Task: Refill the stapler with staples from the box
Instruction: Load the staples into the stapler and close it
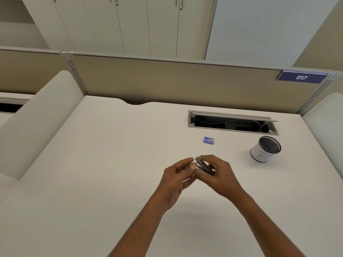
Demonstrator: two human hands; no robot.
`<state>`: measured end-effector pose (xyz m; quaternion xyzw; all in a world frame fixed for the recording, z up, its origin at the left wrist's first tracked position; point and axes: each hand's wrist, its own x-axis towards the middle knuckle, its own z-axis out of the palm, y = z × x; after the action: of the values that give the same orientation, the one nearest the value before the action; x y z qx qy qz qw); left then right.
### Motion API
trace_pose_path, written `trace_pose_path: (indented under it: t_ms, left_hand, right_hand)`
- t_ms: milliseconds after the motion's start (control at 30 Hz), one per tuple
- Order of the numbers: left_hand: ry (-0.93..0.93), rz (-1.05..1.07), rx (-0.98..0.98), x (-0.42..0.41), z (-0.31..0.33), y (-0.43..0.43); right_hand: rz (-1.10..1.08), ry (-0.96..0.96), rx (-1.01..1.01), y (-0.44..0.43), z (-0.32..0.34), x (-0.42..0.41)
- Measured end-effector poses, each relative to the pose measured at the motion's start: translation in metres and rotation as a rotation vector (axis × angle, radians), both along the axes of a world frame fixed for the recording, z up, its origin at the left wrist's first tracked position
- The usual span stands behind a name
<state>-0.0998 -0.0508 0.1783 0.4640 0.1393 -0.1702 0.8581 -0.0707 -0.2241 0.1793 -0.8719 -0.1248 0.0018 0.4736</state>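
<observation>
Both hands hold the stapler (204, 166) above the surface (111, 164): right hand (220, 175) clamped around it, left hand (178, 175) pinching its front end. The staple box (208, 140) lies beyond, well apart, wide bare room leftward.

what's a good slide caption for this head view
Both hands hold a small stapler above a white desk, staple box lying beyond.

Desk (111, 164) wide open left and front of both hands. Obstacles to the right: staple box (208, 140) just beyond the hands, mesh pen cup (265, 151) further right, open cable tray (232, 123) behind them.
</observation>
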Motion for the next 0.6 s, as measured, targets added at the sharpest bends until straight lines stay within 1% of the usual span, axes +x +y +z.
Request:
trace_pose_path:
  t_ms: [67,133,267,367,467,600]
  left_hand:
    - [-0.006,-0.013,0.031,0.000,0.000,-0.001]
    - [-0.018,-0.035,0.069,0.000,0.002,-0.003]
    - [-0.060,-0.072,0.064,-0.002,0.013,-0.005]
    - [-0.096,-0.078,0.111,-0.002,0.013,-0.005]
    - [-0.093,-0.060,0.128,-0.002,0.008,-0.005]
    - [-0.084,-0.016,0.142,-0.001,0.008,-0.005]
  right_hand:
    - [-0.031,0.080,0.095,0.002,0.002,-0.003]
    - [-0.027,0.234,0.239,0.005,0.004,-0.005]
    - [0.019,0.595,0.635,0.007,0.009,-0.011]
    - [0.023,0.826,0.909,0.008,0.016,-0.015]
    - [0.052,0.926,1.046,0.005,0.015,-0.014]
    - [0.102,0.986,1.100,0.000,0.011,-0.009]
